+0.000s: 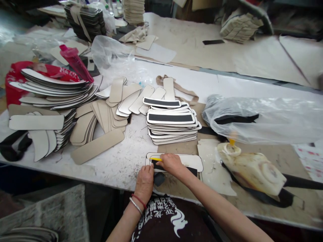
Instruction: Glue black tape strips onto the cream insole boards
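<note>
A white rounded panel point(193, 160) lies flat at the table's front edge, with a black strip point(192, 170) along its near side. My right hand point(172, 163) is closed around a slim yellow stick-like tool point(155, 159), whose tip points left over the panel; its exact kind is unclear. At the panel's left end my left hand point(145, 179) has its fingers pressed together at the end of the black strip. A small dark scrap point(158, 179) lies between the hands. Just beyond is a stack of white panels point(171, 117) with black strips.
Beige panels point(98, 146) fan out to the left, near a pile of curved panels point(58, 94). On the right lie a stained plastic container point(262, 169) and a clear plastic bag point(272, 117) with black material inside. A pink bottle point(77, 62) rests at the back left.
</note>
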A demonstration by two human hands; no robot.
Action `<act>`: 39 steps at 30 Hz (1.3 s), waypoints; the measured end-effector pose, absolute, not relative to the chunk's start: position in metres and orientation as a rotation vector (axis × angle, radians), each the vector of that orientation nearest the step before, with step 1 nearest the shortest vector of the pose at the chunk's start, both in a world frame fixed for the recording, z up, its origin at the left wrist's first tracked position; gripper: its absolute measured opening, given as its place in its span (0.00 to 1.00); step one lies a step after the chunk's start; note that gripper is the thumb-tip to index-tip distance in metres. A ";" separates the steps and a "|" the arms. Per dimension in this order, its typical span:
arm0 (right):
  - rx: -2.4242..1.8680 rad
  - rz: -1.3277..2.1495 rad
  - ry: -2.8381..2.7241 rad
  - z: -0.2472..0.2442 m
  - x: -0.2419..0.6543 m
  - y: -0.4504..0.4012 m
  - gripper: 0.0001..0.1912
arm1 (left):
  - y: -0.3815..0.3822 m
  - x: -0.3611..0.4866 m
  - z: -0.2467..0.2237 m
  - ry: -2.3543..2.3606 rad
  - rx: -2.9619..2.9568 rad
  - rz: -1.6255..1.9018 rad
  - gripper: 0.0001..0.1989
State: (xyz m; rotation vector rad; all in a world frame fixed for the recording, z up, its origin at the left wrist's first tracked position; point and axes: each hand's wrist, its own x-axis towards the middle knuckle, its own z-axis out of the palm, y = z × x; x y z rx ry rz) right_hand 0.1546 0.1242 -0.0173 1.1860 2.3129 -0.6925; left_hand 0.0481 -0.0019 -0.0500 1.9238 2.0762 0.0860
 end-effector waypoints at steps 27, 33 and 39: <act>2.068 -0.937 1.891 -0.028 0.295 0.140 0.14 | 0.017 0.050 -0.053 1.973 2.342 -0.071 0.20; 2.045 -0.965 1.935 -0.036 0.296 0.141 0.12 | 0.018 0.051 -0.051 1.974 2.327 -0.072 0.20; 2.028 -0.995 1.941 -0.038 0.298 0.143 0.11 | 0.017 0.051 -0.054 1.984 2.288 -0.048 0.22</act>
